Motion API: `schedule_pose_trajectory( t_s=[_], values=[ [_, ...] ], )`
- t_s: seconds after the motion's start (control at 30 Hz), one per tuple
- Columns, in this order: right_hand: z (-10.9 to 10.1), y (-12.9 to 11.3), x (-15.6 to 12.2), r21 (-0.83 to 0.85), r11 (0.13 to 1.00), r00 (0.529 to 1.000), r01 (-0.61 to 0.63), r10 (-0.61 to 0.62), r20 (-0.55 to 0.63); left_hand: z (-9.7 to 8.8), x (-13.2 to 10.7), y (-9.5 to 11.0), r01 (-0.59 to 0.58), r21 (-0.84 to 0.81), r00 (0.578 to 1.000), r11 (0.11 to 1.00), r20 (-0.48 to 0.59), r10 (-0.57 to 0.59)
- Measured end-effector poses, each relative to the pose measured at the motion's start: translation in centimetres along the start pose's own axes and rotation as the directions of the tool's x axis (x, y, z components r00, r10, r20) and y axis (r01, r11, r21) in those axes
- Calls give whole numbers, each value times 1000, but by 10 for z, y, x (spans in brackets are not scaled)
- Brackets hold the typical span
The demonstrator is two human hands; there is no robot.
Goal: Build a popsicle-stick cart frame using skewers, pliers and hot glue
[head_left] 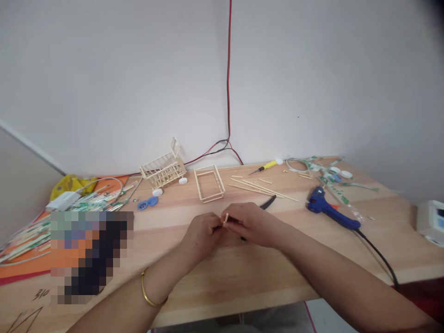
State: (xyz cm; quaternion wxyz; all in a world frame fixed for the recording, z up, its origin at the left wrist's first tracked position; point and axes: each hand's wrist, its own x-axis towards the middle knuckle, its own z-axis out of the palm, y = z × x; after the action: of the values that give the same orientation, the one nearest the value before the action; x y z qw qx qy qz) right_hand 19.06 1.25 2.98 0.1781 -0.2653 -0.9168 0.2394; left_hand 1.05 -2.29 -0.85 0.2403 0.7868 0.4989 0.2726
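My left hand (203, 233) and my right hand (251, 222) meet at the middle of the wooden table (243, 273), fingers pinched together around a short thin wooden stick (226, 218) that pokes up between them. Under my right hand lies a black-handled tool (268, 202), only partly showing. Just beyond my hands stands a small open box frame of sticks (209, 183). Left of it rests a stick-built cart (163, 169) with white cap wheels. Several loose sticks (258, 187) lie to the right of the frame.
A blue glue gun (328, 210) with a black cord lies at the right. A yellow screwdriver (267, 165), white caps and plastic wrappers sit at the back right. Blue caps (147, 203), stick packets, an orange sheet and a yellow bag crowd the left. Red and black wires run down the wall.
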Motion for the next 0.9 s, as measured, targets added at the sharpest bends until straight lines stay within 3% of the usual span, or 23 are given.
schedule_pose_trajectory(
  t_s=[0.13,0.37,0.53,0.73,0.83,0.9],
  values=[
    [1,-2,-1,-22,1000,1000,8,-9,-27,-1,-1,1,-13,-8,999,1000,-47,12],
    [5,2,2,25,998,999,-49,49,-19,2,1,-2,37,13,998,999,47,-38],
    [3,3,2,194,968,977,-160,183,-107,1,0,-3,95,-132,995,987,30,-92],
    [-2,7,4,534,799,914,-277,391,-112,-6,3,-4,198,-278,980,940,40,-195],
    [-2,11,4,547,789,910,-280,400,-111,-8,4,-5,155,-261,988,953,24,-154],
    [-1,12,3,479,838,922,-262,363,-131,-7,3,-7,108,-220,994,969,-3,-112]
  ],
)
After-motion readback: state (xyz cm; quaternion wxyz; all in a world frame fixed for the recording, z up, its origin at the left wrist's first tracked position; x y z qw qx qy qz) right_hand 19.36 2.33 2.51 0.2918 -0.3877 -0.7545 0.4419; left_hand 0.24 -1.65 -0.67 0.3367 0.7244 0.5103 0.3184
